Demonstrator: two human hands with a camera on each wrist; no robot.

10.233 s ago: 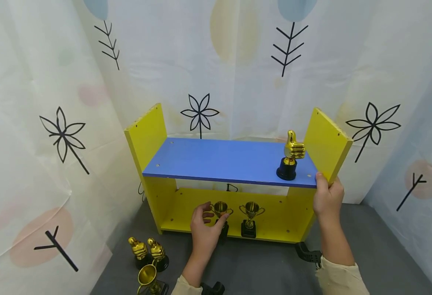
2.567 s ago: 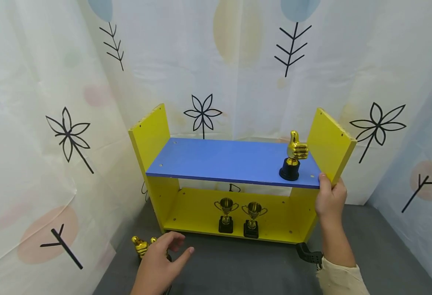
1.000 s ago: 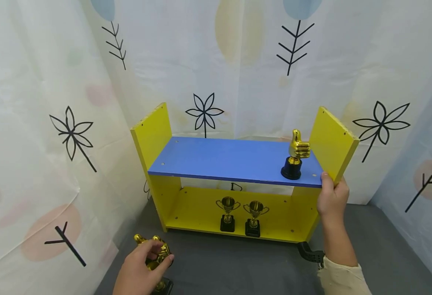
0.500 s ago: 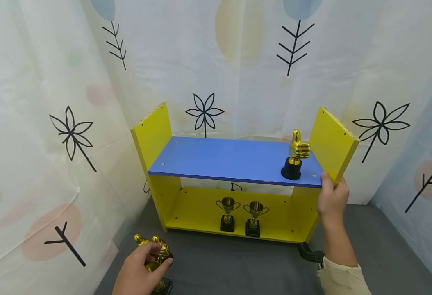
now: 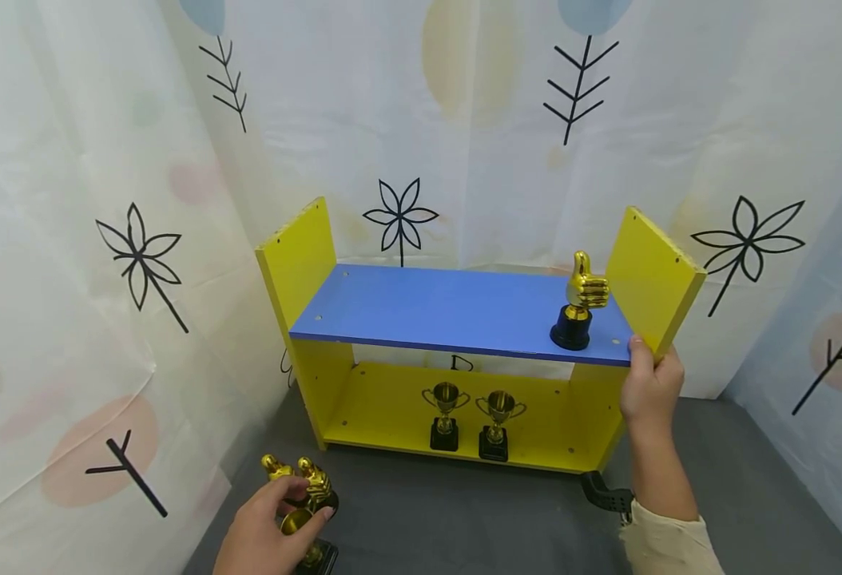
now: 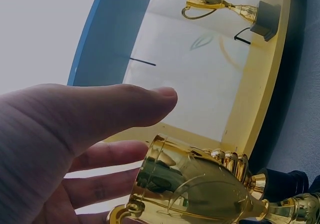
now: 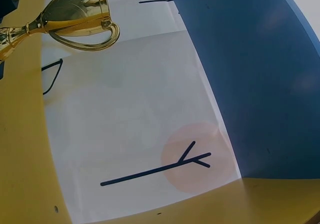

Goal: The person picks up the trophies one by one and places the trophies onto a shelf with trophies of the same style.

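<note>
My left hand [image 5: 266, 527] is at the front left, fingers spread around a gold trophy cup [image 5: 294, 523] on a black base. In the left wrist view the thumb stands apart from this cup, with the other fingers behind its rim; I cannot tell if they touch it. Just beyond stand two gold thumbs-up trophies [image 5: 315, 479], partly hidden by the hand. My right hand [image 5: 651, 391] grips the right side panel of the yellow and blue shelf [image 5: 428, 307], thumb at the blue board's front corner. The right wrist view does not show that hand.
On the blue board's right end stands another thumbs-up trophy [image 5: 586, 291]. Two trophy cups [image 5: 445, 397] stand side by side on the yellow lower board [image 5: 385, 415]. Grey cloth [image 5: 450, 519] covers the surface in front; patterned white fabric [image 5: 507, 160] hangs behind and at the sides.
Earlier my left hand was at the left cup on the lower board; it has let go and moved left to the front-left trophies. In the last second it has barely moved. The right hand keeps its grip.
</note>
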